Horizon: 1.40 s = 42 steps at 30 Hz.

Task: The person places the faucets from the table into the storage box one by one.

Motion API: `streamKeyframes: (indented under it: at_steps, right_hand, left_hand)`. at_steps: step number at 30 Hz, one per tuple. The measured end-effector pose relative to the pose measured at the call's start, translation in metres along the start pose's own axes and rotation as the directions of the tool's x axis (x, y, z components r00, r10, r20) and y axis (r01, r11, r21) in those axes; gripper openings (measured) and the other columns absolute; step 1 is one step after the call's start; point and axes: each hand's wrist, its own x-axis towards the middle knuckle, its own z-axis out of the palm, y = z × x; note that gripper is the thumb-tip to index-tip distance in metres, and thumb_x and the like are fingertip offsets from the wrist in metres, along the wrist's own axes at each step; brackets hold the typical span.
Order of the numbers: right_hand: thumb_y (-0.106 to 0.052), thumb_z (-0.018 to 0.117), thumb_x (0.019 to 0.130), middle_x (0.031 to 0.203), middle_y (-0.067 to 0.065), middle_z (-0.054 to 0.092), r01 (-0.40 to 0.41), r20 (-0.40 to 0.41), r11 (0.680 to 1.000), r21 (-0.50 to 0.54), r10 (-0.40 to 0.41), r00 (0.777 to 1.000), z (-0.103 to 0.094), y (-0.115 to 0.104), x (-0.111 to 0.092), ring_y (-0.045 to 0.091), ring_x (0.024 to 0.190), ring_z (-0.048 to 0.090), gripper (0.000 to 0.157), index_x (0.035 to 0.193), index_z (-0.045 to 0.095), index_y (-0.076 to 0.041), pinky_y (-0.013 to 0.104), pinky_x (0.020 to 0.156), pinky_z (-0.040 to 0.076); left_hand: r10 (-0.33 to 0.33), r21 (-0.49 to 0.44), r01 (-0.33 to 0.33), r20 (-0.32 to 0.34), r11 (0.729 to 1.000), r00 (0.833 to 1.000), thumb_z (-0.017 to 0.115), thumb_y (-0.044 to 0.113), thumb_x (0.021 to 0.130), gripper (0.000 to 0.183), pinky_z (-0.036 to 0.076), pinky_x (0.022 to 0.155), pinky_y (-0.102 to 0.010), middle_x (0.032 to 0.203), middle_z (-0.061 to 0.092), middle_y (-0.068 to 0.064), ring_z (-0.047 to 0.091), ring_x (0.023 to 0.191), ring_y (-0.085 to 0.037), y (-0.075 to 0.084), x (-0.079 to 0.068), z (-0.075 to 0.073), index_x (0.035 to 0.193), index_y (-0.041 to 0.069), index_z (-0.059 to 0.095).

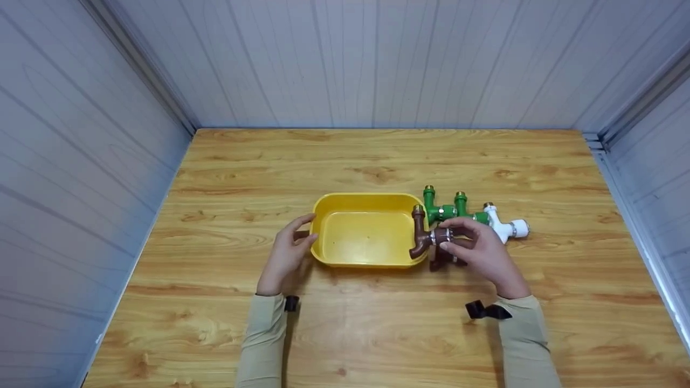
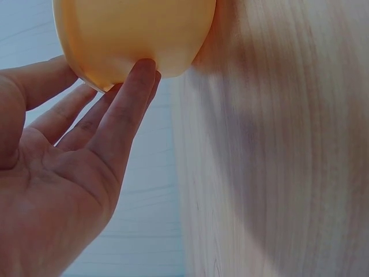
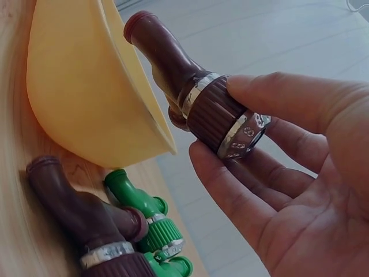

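Note:
A yellow plastic basin stands on the wooden table. My left hand holds its left end, and in the left wrist view the fingers lie against the outer wall. My right hand pinches a brown tap by its ridged knob, with thumb and fingers on either side. This tap is raised at the basin's right rim, its spout overlapping the rim in the head view. A second brown tap lies beside the basin, partly hidden under my right hand in the head view.
Right of the basin lie two green taps and a white tap, close together. Panelled walls border the table at the back and both sides. Dark straps hang near the wrists.

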Motion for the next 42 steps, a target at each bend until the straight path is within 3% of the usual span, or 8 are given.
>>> streamKeyframes:
  at_steps: [5, 12, 17, 20, 37, 42]
  right_hand:
    - [-0.007, 0.076, 0.082, 0.119, 0.013, 0.058, -0.008, 0.015, 0.999, -0.036, 0.008, 1.0, 0.004, -0.004, 0.003, 0.028, 0.106, 0.062, 0.036, 0.115, 0.063, -0.006, 0.031, 0.087, 0.051]
    - [-0.002, 0.074, 0.083, 0.116, 0.016, 0.06, -0.004, 0.04, 0.999, -0.047, 0.006, 0.999, 0.011, -0.013, 0.005, 0.029, 0.104, 0.063, 0.034, 0.114, 0.061, -0.001, 0.028, 0.084, 0.052]
    - [0.004, 0.07, 0.084, 0.115, 0.022, 0.06, -0.012, 0.059, 0.999, -0.046, 0.015, 0.998, 0.017, -0.035, 0.002, 0.032, 0.103, 0.063, 0.034, 0.116, 0.058, 0.006, 0.026, 0.08, 0.053]
    - [0.003, 0.07, 0.084, 0.116, 0.02, 0.06, -0.028, 0.06, 0.998, -0.056, 0.032, 0.998, 0.019, -0.037, 0.003, 0.031, 0.102, 0.063, 0.034, 0.117, 0.059, 0.005, 0.026, 0.08, 0.053]
    - [0.004, 0.07, 0.084, 0.115, 0.02, 0.058, -0.02, 0.086, 0.998, -0.06, 0.025, 0.996, 0.031, -0.039, 0.009, 0.031, 0.104, 0.061, 0.034, 0.116, 0.058, 0.007, 0.03, 0.084, 0.053]
    - [0.003, 0.071, 0.084, 0.116, 0.019, 0.058, -0.008, 0.09, 0.999, -0.042, 0.012, 0.996, 0.032, -0.019, 0.016, 0.029, 0.104, 0.061, 0.035, 0.117, 0.059, 0.003, 0.031, 0.082, 0.054]
  left_hand:
    - [-0.024, 0.003, 0.024, 0.007, 1.0, 1.0, 0.062, 0.004, 0.093, 0.046, 0.048, 0.092, -0.042, 0.139, 0.047, -0.017, 0.055, 0.111, -0.034, 0.003, 0.0, -0.001, 0.137, 0.001, 0.05]
    - [0.01, 0.021, -0.011, 0.042, 1.0, 0.999, 0.058, -0.002, 0.093, 0.045, 0.049, 0.091, -0.044, 0.138, 0.045, -0.026, 0.055, 0.11, -0.041, 0.035, -0.011, -0.002, 0.136, -0.009, 0.046]
    - [0.026, 0.015, -0.026, 0.016, 1.0, 1.0, 0.06, -0.001, 0.092, 0.044, 0.049, 0.091, -0.042, 0.136, 0.049, -0.021, 0.057, 0.107, -0.036, 0.016, -0.005, -0.001, 0.135, -0.004, 0.05]
    - [0.016, 0.031, -0.016, 0.004, 0.999, 1.0, 0.062, 0.003, 0.092, 0.044, 0.05, 0.09, -0.039, 0.136, 0.05, -0.014, 0.059, 0.106, -0.03, 0.002, 0.0, 0.0, 0.136, 0.002, 0.052]
    - [0.017, 0.021, -0.017, -0.001, 1.0, 1.0, 0.062, 0.0, 0.091, 0.045, 0.05, 0.09, -0.041, 0.136, 0.05, -0.016, 0.058, 0.106, -0.034, 0.001, 0.0, 0.0, 0.135, 0.0, 0.051]
    - [0.001, 0.025, -0.001, -0.004, 1.0, 1.0, 0.062, 0.002, 0.092, 0.045, 0.051, 0.088, -0.04, 0.137, 0.05, -0.014, 0.058, 0.107, -0.031, 0.001, 0.0, 0.0, 0.135, 0.002, 0.052]
